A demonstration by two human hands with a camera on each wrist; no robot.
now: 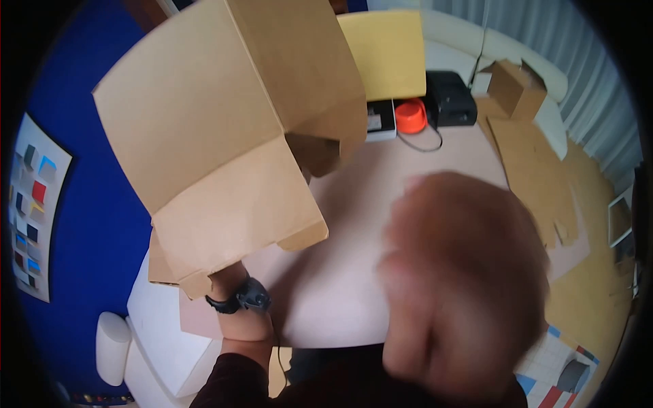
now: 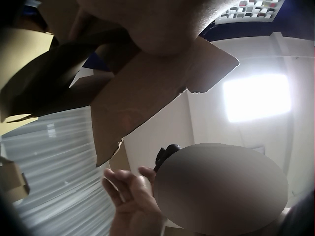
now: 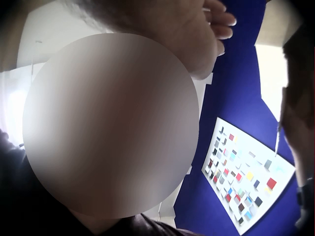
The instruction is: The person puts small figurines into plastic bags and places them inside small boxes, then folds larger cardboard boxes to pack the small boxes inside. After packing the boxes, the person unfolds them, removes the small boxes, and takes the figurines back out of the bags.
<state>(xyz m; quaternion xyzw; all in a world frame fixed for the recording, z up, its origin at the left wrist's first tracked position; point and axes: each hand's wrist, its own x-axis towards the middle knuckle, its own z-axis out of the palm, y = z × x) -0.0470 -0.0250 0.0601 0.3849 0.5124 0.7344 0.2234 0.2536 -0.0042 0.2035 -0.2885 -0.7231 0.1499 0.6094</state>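
Note:
An unfolded cardboard box (image 1: pixel 204 129) with its flaps spread is held up on the left of the head view. My left hand (image 1: pixel 230 277) grips it at the lower edge; the fingers are hidden behind the cardboard. From below, the left wrist view shows that hand (image 2: pixel 152 24) against the brown panel (image 2: pixel 142 93). Raised close to the head camera, my right hand (image 1: pixel 462 272) is blurred and large. In the left wrist view the right hand (image 2: pixel 135 201) has loosely bent, separated fingers with nothing between them. Its fingertips (image 3: pixel 224 32) also show in the right wrist view.
On the far side of the pale table (image 1: pixel 333 292) are a yellow panel (image 1: pixel 388 54), an orange round object (image 1: pixel 410 115) and a black device (image 1: pixel 451 98). Flat cardboard (image 1: pixel 534 170) lies at the right, below a small carton (image 1: pixel 517 88). A patterned poster (image 1: pixel 34 211) hangs on the blue wall.

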